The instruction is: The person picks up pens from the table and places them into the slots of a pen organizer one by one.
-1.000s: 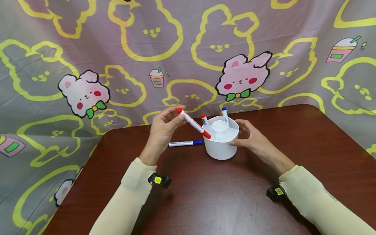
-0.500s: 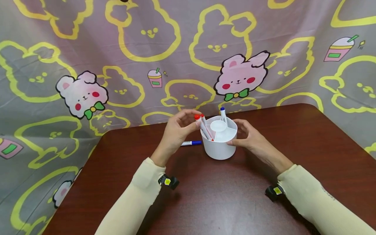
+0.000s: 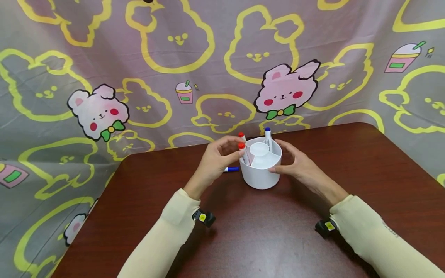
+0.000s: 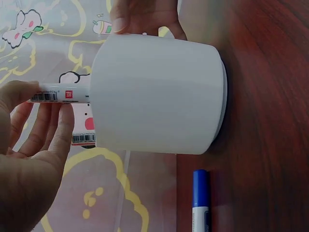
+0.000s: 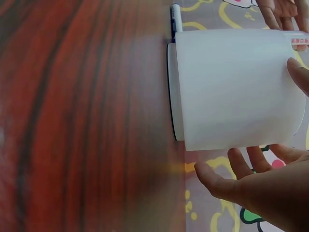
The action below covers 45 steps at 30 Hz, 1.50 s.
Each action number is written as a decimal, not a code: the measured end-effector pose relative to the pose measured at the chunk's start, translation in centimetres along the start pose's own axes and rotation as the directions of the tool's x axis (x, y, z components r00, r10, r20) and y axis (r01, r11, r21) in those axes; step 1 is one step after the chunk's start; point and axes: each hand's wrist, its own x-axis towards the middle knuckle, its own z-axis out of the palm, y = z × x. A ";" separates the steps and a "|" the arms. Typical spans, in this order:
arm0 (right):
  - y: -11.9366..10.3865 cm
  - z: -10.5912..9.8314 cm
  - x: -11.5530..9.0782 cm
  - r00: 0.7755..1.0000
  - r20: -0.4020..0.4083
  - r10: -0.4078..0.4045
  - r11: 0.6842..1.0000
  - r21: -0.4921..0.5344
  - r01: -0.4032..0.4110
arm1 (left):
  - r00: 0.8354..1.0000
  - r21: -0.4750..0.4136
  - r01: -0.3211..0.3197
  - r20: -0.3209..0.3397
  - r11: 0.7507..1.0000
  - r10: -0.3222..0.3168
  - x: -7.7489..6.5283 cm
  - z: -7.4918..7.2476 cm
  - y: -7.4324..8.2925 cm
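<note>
A round white pen holder [image 3: 260,179] with divided compartments stands upright on the table. My left hand [image 3: 217,160] pinches a red-capped whiteboard marker [image 4: 63,93] near its upper end. The marker's lower part is inside the holder's left compartment, hidden by the wall in the left wrist view. Behind it, another red-capped marker [image 3: 242,135] leans in the holder. A blue-capped marker [image 3: 268,139] stands in the back right compartment. My right hand [image 3: 300,164] steadies the holder from the right, thumb at the front rim and fingers round the far side.
Left of the holder, a blue-capped marker [image 4: 201,193] lies on the dark wood table [image 3: 264,235], partly behind my left hand in the head view. A cartoon-patterned curtain [image 3: 215,58] hangs close behind the table's far edge.
My left hand has moved right and brought the red-capped marker from a slant over the rim to near upright, then lower into the holder. My right hand stays at the holder.
</note>
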 end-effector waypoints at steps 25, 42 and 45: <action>0.2 0.1 0.0 1.000 0.006 -0.007 0.998 0.065 0.007 | 0.995 0.059 0.072 0.060 0.996 -0.075 -0.3 -0.1 -1.3; 0.1 0.1 0.1 1.000 0.000 -0.005 1.000 0.027 0.005 | 0.996 0.066 0.072 0.051 0.995 -0.075 -0.3 -0.3 -1.5; 0.1 0.1 0.1 1.000 -0.001 -0.002 0.999 0.032 0.002 | 0.997 0.055 0.072 0.037 0.996 -0.074 -0.4 -0.5 -1.6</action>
